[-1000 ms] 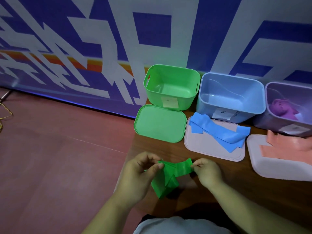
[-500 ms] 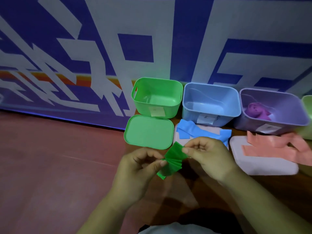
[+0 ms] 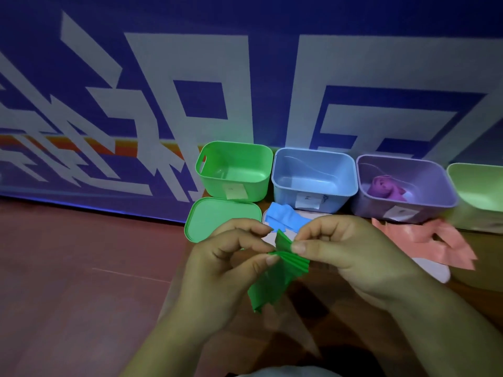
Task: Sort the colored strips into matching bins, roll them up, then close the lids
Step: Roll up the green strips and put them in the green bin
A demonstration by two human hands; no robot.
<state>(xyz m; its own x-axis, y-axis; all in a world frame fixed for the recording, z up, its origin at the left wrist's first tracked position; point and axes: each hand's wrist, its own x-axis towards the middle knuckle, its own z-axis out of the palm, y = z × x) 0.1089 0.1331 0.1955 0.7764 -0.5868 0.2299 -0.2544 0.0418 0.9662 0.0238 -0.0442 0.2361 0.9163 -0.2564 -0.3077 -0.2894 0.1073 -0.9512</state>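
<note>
A dark brown wooden table [image 3: 488, 268] stands against the patterned wall. Four open bins sit on it in a row along the back: a green bin [image 3: 212, 186], a blue bin [image 3: 283, 194], a purple bin [image 3: 364, 208] and a pale green bin [image 3: 479, 202] (the first three each have a paper label on the front wall). In front of them lie a green lid [image 3: 217, 219] and two pale lids, one before the blue bin [image 3: 317, 214] and one before the purple bin [image 3: 435, 270].

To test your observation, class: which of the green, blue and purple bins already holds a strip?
The purple bin: a rolled purple strip lies inside; the green bin and blue bin show none.
</note>
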